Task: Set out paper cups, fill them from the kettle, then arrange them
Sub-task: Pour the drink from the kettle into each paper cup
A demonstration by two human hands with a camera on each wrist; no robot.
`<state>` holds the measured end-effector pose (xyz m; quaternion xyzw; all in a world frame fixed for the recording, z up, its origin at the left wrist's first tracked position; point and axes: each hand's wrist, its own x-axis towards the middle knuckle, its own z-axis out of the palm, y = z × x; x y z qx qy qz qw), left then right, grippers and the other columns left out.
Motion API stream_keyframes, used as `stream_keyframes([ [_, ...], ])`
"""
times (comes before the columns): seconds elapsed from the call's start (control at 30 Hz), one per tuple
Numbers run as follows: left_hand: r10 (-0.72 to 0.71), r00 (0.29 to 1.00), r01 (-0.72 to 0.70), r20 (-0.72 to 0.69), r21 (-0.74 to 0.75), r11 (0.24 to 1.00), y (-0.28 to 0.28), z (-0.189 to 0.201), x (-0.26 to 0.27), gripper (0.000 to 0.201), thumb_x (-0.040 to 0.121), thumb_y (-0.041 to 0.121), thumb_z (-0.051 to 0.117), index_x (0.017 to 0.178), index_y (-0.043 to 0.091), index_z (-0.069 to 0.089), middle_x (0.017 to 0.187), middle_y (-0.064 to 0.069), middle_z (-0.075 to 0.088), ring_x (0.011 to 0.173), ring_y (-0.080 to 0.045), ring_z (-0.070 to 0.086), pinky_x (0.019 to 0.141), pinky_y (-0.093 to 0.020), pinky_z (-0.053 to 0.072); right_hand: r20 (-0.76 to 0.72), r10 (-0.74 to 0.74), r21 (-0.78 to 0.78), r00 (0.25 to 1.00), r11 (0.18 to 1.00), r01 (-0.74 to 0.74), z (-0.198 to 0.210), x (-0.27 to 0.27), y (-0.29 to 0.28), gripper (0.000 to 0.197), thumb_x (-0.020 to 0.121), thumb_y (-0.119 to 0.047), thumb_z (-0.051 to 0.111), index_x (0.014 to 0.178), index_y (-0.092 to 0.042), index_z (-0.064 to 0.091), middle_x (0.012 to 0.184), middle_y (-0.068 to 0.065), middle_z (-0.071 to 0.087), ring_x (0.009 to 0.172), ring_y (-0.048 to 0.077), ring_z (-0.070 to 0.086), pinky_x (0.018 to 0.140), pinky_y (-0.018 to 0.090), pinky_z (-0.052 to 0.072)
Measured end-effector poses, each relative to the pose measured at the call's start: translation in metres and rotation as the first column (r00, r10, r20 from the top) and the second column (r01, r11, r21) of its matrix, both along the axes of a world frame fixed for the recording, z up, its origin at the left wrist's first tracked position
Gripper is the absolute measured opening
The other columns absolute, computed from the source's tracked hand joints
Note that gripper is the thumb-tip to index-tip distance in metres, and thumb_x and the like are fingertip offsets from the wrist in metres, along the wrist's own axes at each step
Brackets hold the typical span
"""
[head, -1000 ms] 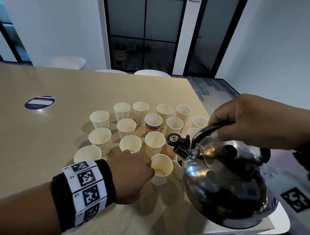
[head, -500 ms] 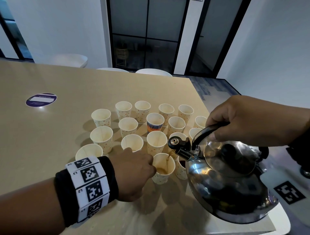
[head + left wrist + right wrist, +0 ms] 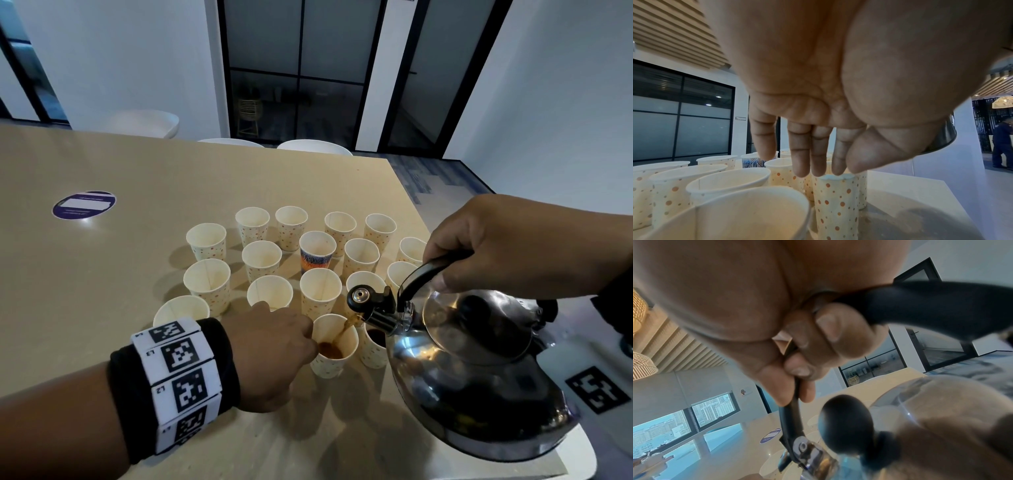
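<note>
Several dotted paper cups (image 3: 262,258) stand in rows on the tan table (image 3: 102,274), with one blue-and-orange cup (image 3: 317,250) among them. My right hand (image 3: 507,246) grips the black handle (image 3: 428,270) of the steel kettle (image 3: 479,377), which is tilted left. Brown liquid runs from its spout (image 3: 373,317) into the nearest cup (image 3: 334,359). My left hand (image 3: 270,346) touches that cup's left rim. In the left wrist view its straight fingertips (image 3: 818,168) and thumb rest on the cup's (image 3: 835,203) rim. The cup to the right (image 3: 375,346) holds dark liquid.
A round purple sticker (image 3: 84,205) lies at the far left of the table. The table's right edge runs just past the cups, under the kettle. White chair backs (image 3: 313,147) stand behind the far edge. A person (image 3: 1003,142) stands far off to the right.
The kettle has tipped further and its spout has come over the near cup. Pouring began, and brown liquid now covers the cup's bottom. My left hand has stayed at the rim.
</note>
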<state>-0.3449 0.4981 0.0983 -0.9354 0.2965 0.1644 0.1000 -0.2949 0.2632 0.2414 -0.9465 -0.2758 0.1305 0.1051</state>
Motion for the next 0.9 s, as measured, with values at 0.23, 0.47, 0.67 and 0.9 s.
stream_keyframes([
  [0.23,0.005,1.0,-0.005,-0.001,0.004,1.0,-0.001,0.001,-0.001,0.043,0.096,0.035,0.06,0.137,0.025,0.055,0.126,-0.003,0.055,0.105,-0.021,0.054,0.083,-0.037,0.042,0.008,0.007,-0.008,1.0,1.0,-0.007,0.001,0.0,-0.002,0.012,0.082,-0.027,0.072,0.07,-0.027,0.072,0.064,-0.014,0.066,0.056,0.0,0.057,0.056,0.008,0.043],
  [0.47,0.009,1.0,-0.009,-0.015,-0.004,1.0,0.0,0.002,-0.001,0.044,0.096,0.034,0.06,0.138,0.025,0.055,0.127,-0.002,0.056,0.109,-0.022,0.053,0.091,-0.04,0.048,0.004,-0.005,-0.006,1.0,1.0,0.005,0.002,-0.001,-0.003,0.012,0.082,-0.028,0.072,0.071,-0.027,0.073,0.064,-0.011,0.067,0.056,0.001,0.057,0.054,0.008,0.043],
  [0.67,0.007,1.0,-0.007,-0.023,-0.004,1.0,0.0,0.003,0.0,0.043,0.096,0.033,0.058,0.138,0.026,0.054,0.126,0.0,0.054,0.108,-0.021,0.052,0.091,-0.039,0.048,-0.024,-0.035,0.047,0.999,0.998,0.036,0.004,-0.004,-0.008,0.008,0.082,-0.025,0.073,0.074,-0.027,0.076,0.064,-0.01,0.068,0.053,0.0,0.058,0.05,0.009,0.043],
  [0.9,0.025,0.999,-0.025,0.04,-0.021,0.999,0.016,0.02,0.016,0.046,0.094,0.039,0.056,0.138,0.028,0.05,0.129,0.001,0.054,0.112,-0.021,0.053,0.091,-0.042,0.051,-0.098,-0.16,0.331,0.982,0.926,0.184,0.022,0.008,-0.023,0.003,0.077,-0.014,0.076,0.075,-0.015,0.078,0.047,0.005,0.056,0.034,0.006,0.042,0.036,0.016,0.033],
])
